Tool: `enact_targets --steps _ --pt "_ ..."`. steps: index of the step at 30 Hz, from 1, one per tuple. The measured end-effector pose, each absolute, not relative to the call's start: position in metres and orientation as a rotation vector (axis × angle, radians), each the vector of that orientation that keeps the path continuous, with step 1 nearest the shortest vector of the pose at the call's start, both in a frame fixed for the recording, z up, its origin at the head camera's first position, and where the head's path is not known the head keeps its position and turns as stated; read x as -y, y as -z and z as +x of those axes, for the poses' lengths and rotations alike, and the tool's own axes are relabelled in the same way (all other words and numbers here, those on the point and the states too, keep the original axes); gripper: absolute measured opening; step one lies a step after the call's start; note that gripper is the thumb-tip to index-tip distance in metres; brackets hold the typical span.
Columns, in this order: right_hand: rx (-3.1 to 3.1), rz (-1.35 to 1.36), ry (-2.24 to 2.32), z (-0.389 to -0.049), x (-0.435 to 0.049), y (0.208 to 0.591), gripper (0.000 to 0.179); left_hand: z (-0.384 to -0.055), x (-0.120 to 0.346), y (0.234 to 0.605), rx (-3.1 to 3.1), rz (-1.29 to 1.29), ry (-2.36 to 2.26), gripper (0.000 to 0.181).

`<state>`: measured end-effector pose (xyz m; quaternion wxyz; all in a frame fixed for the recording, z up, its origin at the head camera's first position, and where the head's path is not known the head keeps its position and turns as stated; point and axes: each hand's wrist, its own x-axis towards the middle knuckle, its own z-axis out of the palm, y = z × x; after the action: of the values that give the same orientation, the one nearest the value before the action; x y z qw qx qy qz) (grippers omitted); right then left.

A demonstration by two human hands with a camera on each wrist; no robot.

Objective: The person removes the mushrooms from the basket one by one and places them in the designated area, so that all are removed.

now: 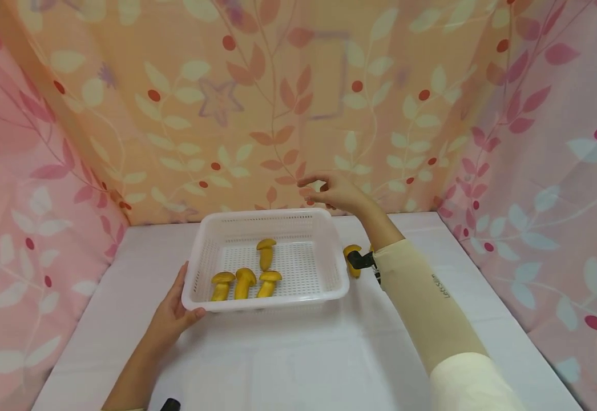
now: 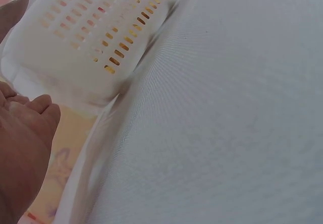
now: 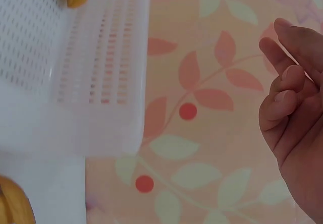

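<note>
The left hand (image 1: pixel 172 312) gripped the white perforated plastic basket (image 1: pixel 298 301) at its eight o'clock corner, thumb against the rim. At one o'clock, the right hand (image 1: pixel 339 193) hung beyond the far rim, its grip slack, fingers loosely bent around nothing. In the basket on the desk (image 1: pixel 278 354), three yellow mushrooms (image 1: pixel 244 283) stood toward seven o'clock, a fourth mushroom (image 1: pixel 265 257) near the centre; another yellow mushroom (image 1: pixel 351 250) lay outside, at three o'clock.

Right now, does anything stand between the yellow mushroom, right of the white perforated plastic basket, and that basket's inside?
Yes: the basket's right wall stands between them. In the head view, a black wrist-worn device partly covers the mushroom.
</note>
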<state>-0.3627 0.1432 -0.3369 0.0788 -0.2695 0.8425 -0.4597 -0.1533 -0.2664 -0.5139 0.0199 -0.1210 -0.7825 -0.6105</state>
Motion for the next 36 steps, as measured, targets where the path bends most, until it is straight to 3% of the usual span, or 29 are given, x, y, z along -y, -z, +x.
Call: enact_targets --steps 16,36 --pt "-2.510 -0.855 1.280 -0.381 -0.079 0.381 0.036 -0.155 0.274 0.515 2.423 -0.377 1.903 0.107" --pt "-2.353 -0.847 1.176 -0.389 -0.058 0.435 0.040 -0.152 0.267 0.509 2.437 -0.341 1.920 0.108"
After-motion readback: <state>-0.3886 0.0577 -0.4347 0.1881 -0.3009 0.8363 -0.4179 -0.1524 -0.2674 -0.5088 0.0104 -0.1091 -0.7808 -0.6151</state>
